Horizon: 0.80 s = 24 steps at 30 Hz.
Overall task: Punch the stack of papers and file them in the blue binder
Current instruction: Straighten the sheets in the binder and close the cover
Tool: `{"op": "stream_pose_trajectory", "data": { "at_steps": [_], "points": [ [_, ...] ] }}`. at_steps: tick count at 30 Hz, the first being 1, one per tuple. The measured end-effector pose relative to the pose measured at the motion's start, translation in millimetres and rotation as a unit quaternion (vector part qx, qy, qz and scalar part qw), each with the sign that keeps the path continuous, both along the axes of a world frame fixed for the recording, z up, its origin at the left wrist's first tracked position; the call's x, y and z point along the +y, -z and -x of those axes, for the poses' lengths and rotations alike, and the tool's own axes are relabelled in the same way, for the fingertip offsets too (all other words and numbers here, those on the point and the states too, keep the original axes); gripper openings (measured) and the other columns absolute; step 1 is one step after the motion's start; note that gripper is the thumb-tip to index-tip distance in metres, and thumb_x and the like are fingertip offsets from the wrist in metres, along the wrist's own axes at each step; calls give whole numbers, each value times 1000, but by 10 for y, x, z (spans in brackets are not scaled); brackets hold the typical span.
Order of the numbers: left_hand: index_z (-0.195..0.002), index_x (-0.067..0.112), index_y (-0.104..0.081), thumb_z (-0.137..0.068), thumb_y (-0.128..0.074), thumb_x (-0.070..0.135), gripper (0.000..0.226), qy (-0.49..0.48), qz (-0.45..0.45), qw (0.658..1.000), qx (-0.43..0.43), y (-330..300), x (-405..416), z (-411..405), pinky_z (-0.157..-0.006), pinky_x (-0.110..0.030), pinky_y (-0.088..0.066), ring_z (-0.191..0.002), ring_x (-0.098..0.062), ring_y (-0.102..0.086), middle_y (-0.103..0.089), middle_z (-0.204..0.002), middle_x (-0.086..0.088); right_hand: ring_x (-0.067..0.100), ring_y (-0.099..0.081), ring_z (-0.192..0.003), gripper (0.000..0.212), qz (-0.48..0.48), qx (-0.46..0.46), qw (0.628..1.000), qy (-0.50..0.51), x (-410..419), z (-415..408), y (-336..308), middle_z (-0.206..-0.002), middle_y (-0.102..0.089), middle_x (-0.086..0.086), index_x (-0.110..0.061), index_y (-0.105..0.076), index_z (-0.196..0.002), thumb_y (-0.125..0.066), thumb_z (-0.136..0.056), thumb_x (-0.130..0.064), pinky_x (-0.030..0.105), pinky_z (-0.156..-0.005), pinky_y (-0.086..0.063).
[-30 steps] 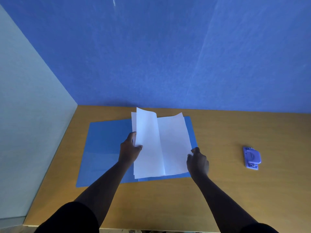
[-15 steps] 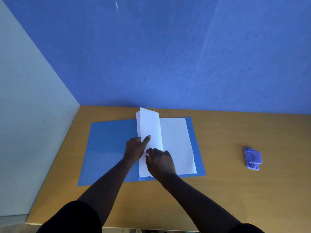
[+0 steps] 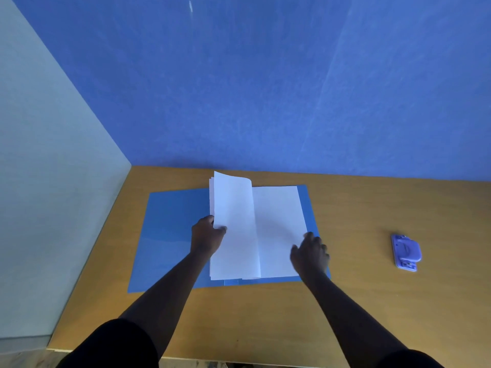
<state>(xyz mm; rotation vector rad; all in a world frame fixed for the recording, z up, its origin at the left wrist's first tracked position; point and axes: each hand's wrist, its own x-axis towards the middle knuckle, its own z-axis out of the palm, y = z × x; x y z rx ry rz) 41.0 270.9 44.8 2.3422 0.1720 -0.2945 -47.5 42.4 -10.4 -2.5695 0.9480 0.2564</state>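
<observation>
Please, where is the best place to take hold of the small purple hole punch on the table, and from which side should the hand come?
Probably grip the hole punch across its narrow width, fingers on its two long sides, coming from above. It lies flat on the table, apart from the blue binder, with free space around it. The right hand is nearer.

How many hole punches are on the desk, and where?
1. The hole punch lies on the desk, right of the blue binder and beyond the right hand. No other shows.

Bare forearms; short black sleeves (image 3: 111, 346) on both arms
</observation>
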Motion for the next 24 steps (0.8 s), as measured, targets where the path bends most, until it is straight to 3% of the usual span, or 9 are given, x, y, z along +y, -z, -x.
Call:
{"op": "stream_pose_trajectory", "data": {
  "at_steps": [3,6,9,10,12,16,24],
  "points": [
    [-60,13,-29,-79,-66,14,42,4,-8,1000,-4,4,40,-9,-46,-24,-22,-51,-11,-29,-30,-57,4,36,-47,-119,49,-9,59,997,56,-116,86,67,-128,-47,15,-9,-39,-127,-58,-89,-33,47,-92,-44],
    [-60,13,-29,-80,-67,14,43,7,-8,1000,-9,-9,56,1,-46,-23,-21,-52,-11,-30,-30,-57,4,37,-53,-113,52,-70,28,993,92,-165,109,182,-122,-52,16,-6,-40,-127,-65,-86,-27,44,-86,-48],
    [-60,13,-29,-80,-66,14,42,8,-2,1000,-9,-28,53,-1,-46,-22,-21,-51,-11,-28,-29,-58,4,31,-62,-81,29,-135,-3,982,134,-220,80,199,-89,-61,10,-6,-53,-100,-67,-78,-18,29,-61,-44],
    [-61,13,-29,-79,-66,14,41,8,0,1000,-8,-30,52,-4,-46,-22,-21,-52,-11,-27,-29,-58,3,25,-56,-64,17,-139,0,982,131,-240,76,195,-72,-56,5,-9,-54,-84,-65,-75,-17,24,-53,-38],
    [-62,12,-29,-79,-66,13,40,6,4,1000,-8,-23,53,-3,-46,-22,-21,-53,-12,-29,-29,-58,3,17,-43,-51,19,-135,-16,983,128,-234,73,155,-57,-46,-1,-13,-47,-67,-65,-74,-14,21,-46,-29],
    [-62,12,-31,-79,-66,12,38,2,9,1000,-19,-8,61,18,-46,-22,-23,-54,-13,-32,-32,-58,4,19,-53,-75,18,-120,-79,980,136,-175,103,3,-79,-59,-2,-17,-54,-89,-69,-79,-17,26,-60,-38],
    [-67,13,-37,-78,-67,12,32,-3,16,999,-28,50,37,48,-47,-22,-25,-58,-11,-35,-35,-62,4,18,-56,-67,19,-165,-125,970,128,-157,82,-146,-74,-62,0,-10,-57,-85,-72,-79,-21,21,-48,-34]
  ]
}}
